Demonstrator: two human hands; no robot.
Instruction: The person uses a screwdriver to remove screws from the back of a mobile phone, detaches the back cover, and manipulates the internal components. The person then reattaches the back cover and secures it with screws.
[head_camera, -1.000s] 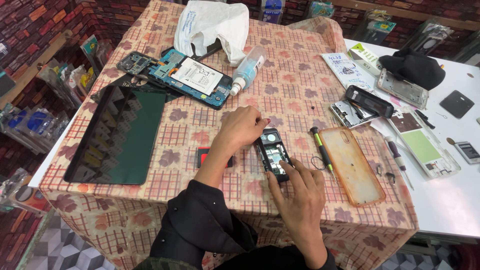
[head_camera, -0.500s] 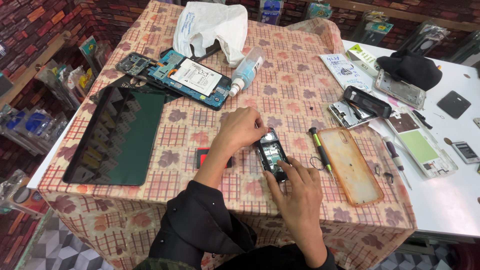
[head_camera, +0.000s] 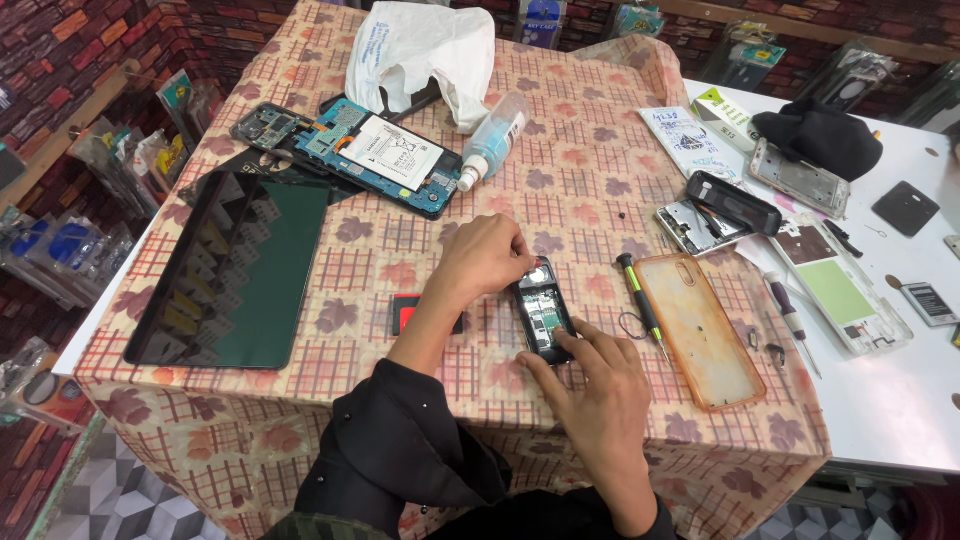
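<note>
A small black phone (head_camera: 541, 312) with its back off lies on the checked tablecloth (head_camera: 590, 190), its inner parts showing. My left hand (head_camera: 487, 256) reaches in from the left and pinches the phone's top edge with curled fingers. At the phone's near end, the fingertips of my right hand (head_camera: 598, 396) press on it and hold it. A small red and black part (head_camera: 406, 310) lies just left of my left forearm.
A screwdriver (head_camera: 640, 299) and an orange phone case (head_camera: 699, 328) lie right of the phone. At the left is a dark tablet screen (head_camera: 233, 270). Behind it are an opened blue tablet body (head_camera: 382, 158), a bottle (head_camera: 492, 142) and a white bag (head_camera: 425, 50). Phone parts cover the white table (head_camera: 900, 400).
Almost nothing. Both hands stay on the small phone, and my left fingers have shifted slightly at its top edge.
</note>
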